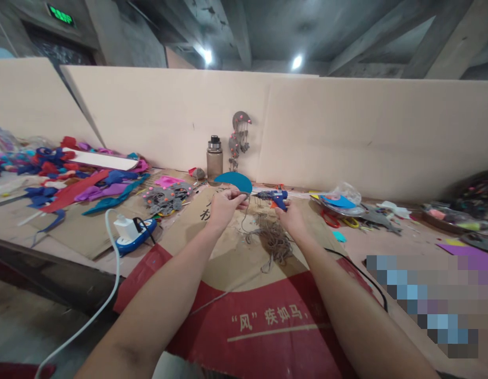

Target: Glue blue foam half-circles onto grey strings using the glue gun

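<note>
My left hand (225,207) pinches the lower edge of a blue crescent-shaped felt piece (236,181). A thin grey-brown cord hangs down from these fingers. In my right hand (291,217) is a blue glue gun (280,197), its nozzle pointing left toward the felt's edge; whether the tip touches it I cannot tell. Below and between the hands, a loose tangle of grey-brown cord (277,243) lies on a brown and red cardboard sheet (223,266).
A bottle (215,162) and a grey hanging ornament (240,123) are at the back by the board. Grey felt pieces with pink dots (168,197), colourful felt strips (81,189) and a blue power strip (137,237) lie left. Red-and-yellow-handled scissors (348,222) lie right.
</note>
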Motion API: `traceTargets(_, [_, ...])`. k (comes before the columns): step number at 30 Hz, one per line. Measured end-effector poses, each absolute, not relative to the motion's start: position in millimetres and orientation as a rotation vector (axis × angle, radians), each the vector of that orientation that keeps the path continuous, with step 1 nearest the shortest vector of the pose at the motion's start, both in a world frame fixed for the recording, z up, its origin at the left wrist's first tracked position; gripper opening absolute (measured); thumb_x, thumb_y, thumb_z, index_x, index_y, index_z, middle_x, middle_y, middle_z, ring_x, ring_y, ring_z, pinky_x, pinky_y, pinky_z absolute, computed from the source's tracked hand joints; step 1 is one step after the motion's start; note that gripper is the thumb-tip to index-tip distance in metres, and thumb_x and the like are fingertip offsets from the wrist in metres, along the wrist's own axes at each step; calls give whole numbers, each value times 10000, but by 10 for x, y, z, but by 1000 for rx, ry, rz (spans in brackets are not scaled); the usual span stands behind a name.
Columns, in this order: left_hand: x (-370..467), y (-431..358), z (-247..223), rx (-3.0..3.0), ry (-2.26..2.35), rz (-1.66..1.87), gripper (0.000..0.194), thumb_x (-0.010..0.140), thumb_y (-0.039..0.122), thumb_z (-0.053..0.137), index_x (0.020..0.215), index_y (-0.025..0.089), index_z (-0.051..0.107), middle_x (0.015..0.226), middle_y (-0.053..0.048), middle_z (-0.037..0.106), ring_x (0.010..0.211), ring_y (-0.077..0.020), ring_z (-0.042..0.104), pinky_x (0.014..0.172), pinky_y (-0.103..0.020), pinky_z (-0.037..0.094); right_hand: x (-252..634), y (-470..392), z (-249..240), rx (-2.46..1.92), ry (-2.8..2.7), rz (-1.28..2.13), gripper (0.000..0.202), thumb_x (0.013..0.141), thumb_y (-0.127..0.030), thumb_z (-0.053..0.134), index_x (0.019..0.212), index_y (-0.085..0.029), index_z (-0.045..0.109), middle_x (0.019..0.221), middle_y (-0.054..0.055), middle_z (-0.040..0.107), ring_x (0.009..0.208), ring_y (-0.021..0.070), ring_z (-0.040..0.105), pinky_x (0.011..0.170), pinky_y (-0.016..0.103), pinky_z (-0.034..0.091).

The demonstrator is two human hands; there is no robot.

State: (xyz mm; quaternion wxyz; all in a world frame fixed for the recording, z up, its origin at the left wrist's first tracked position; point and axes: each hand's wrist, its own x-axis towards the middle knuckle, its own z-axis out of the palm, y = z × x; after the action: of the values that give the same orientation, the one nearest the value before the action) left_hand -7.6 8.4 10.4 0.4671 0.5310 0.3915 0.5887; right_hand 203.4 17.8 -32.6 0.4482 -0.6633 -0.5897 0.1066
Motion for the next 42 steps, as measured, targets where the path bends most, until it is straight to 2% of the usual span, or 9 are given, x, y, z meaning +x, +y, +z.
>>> traceTargets(5, [-123, 121, 94, 1272, 1011, 1464, 61, 749, 157, 668, 718, 109, 646, 632, -37, 672, 579, -132, 645, 684, -321, 566, 1954, 3, -114, -1502, -1403, 506, 276, 759, -387, 556, 970, -211, 589, 941, 83, 676, 745, 212, 636, 639, 326, 492])
traceTargets(8, [-153, 145, 80, 1265, 1020, 1479, 79, 735, 171, 683, 703, 111, 643, 625, -33, 666, 577, -136, 648, 670, -315, 567, 1792, -163, 37, -1291, -1336, 627, 328, 738, -369, 565, 1039, -247, 525, 1004, 65, 658, 740, 199, 632, 576, 315, 498])
traceTargets(14, [-183, 193, 44, 1241, 1015, 1528, 134, 694, 209, 725, 667, 119, 629, 614, -20, 644, 566, -140, 648, 619, -298, 564, 1570, -380, 159, -1228, -1498, 730, 332, 759, -368, 547, 1069, -252, 511, 685, -5, 611, 542, 164, 555, 515, 292, 440])
traceTargets(16, [-179, 193, 41, 1246, 1013, 1530, 154, 693, 236, 730, 664, 123, 628, 606, -19, 642, 561, -141, 647, 618, -300, 565, 1563, -386, 139, -1237, -1536, 708, 367, 762, -366, 559, 1106, -241, 525, 673, -7, 607, 544, 159, 549, 530, 284, 442])
traceTargets(20, [-168, 177, 56, 1254, 1009, 1536, 196, 683, 282, 747, 664, 123, 633, 611, -23, 647, 546, -133, 639, 604, -292, 567, 1592, -340, 66, -1221, -1579, 554, 430, 783, -362, 557, 1188, -216, 532, 863, 37, 664, 626, 160, 577, 620, 298, 476])
traceTargets(23, [-166, 163, 70, 1247, 1006, 1529, 190, 677, 274, 751, 662, 124, 635, 599, -19, 641, 550, -131, 639, 588, -278, 566, 1611, -319, 41, -1196, -1641, 398, 431, 804, -342, 549, 1215, -216, 539, 1020, 65, 670, 825, 198, 612, 779, 336, 483])
traceTargets(26, [-165, 156, 78, 1234, 1006, 1520, 161, 678, 239, 745, 672, 121, 636, 598, -19, 642, 549, -132, 641, 597, -284, 568, 1618, -332, 54, -1182, -1702, 335, 419, 824, -310, 534, 1234, -225, 537, 1065, 67, 667, 949, 216, 603, 879, 355, 455])
traceTargets(36, [-163, 145, 96, 1261, 1035, 1511, 116, 706, 197, 721, 665, 124, 642, 599, -20, 644, 552, -133, 638, 622, -298, 566, 1593, -358, 85, -1211, -1745, 248, 491, 833, -290, 520, 1320, -233, 500, 1224, 89, 612, 1129, 252, 555, 988, 402, 416])
traceTargets(42, [-165, 137, 100, 1277, 1058, 1526, 131, 715, 217, 725, 670, 125, 644, 613, -33, 654, 557, -151, 646, 676, -354, 568, 1589, -355, 84, -1211, -1754, 221, 501, 841, -285, 511, 1336, -215, 488, 1233, 105, 610, 1121, 262, 559, 994, 420, 415])
